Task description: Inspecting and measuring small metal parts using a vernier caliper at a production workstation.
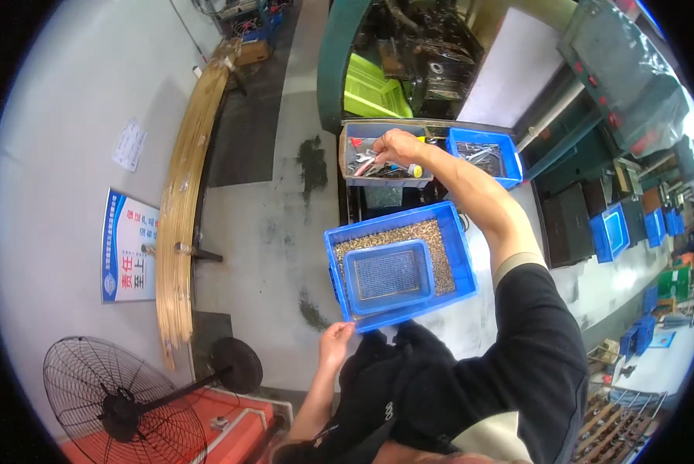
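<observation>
My right hand [399, 147] reaches into a grey tool bin [393, 183] at the far side. Its fingers are closed and curled down among the tools; what they hold, if anything, is hidden. Beside the fingertips lie a silver open-ended wrench [361, 159] and a red-handled tool. A yellow-capped container [415, 170] sits under my wrist. Nearer to me, a large blue bin [460, 259] holds many small brass-coloured parts [442, 263], with a smaller blue basket [426, 282] resting on them. My left hand [337, 340] grips the large bin's near left corner with closed fingers.
Right of the tool bin stands a blue tray [509, 158] of metal tools. Behind them is a machine with a lime-green chute [374, 89]. Long brass-coloured rods [180, 209] lie along the left wall. A black fan [119, 406] stands near left; more blue bins [610, 232] line the right.
</observation>
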A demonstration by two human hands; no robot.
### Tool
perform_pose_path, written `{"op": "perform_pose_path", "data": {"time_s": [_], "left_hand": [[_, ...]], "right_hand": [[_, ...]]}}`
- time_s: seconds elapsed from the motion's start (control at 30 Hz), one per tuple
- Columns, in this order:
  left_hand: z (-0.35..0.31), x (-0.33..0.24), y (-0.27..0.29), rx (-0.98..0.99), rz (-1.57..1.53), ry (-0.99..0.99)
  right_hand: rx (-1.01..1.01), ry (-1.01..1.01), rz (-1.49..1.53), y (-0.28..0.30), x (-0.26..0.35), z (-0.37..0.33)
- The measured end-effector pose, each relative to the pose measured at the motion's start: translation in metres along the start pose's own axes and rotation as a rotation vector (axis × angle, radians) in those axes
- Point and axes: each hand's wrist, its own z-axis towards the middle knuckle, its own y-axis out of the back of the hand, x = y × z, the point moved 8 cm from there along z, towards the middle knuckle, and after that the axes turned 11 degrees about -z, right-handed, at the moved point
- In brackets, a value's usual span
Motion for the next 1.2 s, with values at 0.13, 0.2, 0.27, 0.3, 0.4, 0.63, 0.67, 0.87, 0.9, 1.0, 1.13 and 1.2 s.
{"op": "perform_pose_path", "data": {"time_s": [0.13, 0.2, 0.27, 0.3, 0.4, 0.63, 0.67, 0.87, 0.9, 1.0, 1.13, 1.2], "left_hand": [[0.008, -0.011, -0.014, 0.059, 0.0, -0.012], [0.011, -0.018, -0.022, 0.081, 0.008, -0.015], [0.012, -0.03, -0.034, 0.095, 0.085, -0.037], [0.014, -0.033, -0.038, 0.095, 0.09, -0.041], [0.017, -0.04, -0.051, 0.134, 0.085, -0.056], [0.069, -0.09, -0.089, 0.194, -0.288, -0.058], [0.08, -0.098, -0.096, 0.177, -0.406, -0.048], [0.104, -0.145, -0.144, 0.221, -0.72, -0.13], [0.101, -0.139, -0.15, 0.214, -0.715, -0.101], [0.082, -0.121, -0.175, 0.265, -0.774, 0.034], [0.06, -0.082, -0.176, 0.13, -0.697, 0.15], [0.043, -0.079, -0.182, 0.161, -0.594, 0.14]], "right_hand": [[-0.054, 0.034, 0.034, 0.039, 0.006, -0.021], [-0.132, 0.024, 0.007, 0.056, 0.001, -0.03], [-0.171, 0.046, 0.076, 0.069, -0.002, -0.039], [-0.214, 0.013, 0.116, 0.077, -0.007, -0.043], [-0.374, -0.113, 0.211, 0.106, -0.01, -0.065], [-0.808, -0.538, 0.691, 0.132, -0.02, -0.163], [-0.851, -0.595, 0.842, 0.119, -0.016, -0.182], [-1.013, -0.869, 1.334, 0.006, 0.044, -0.297], [-1.006, -0.902, 1.333, -0.014, 0.055, -0.313], [-1.075, -1.024, 1.481, -0.066, 0.077, -0.368], [-0.743, -0.965, 1.716, -0.081, 0.094, -0.421], [-0.294, -0.789, 1.664, -0.073, 0.106, -0.436]]}}
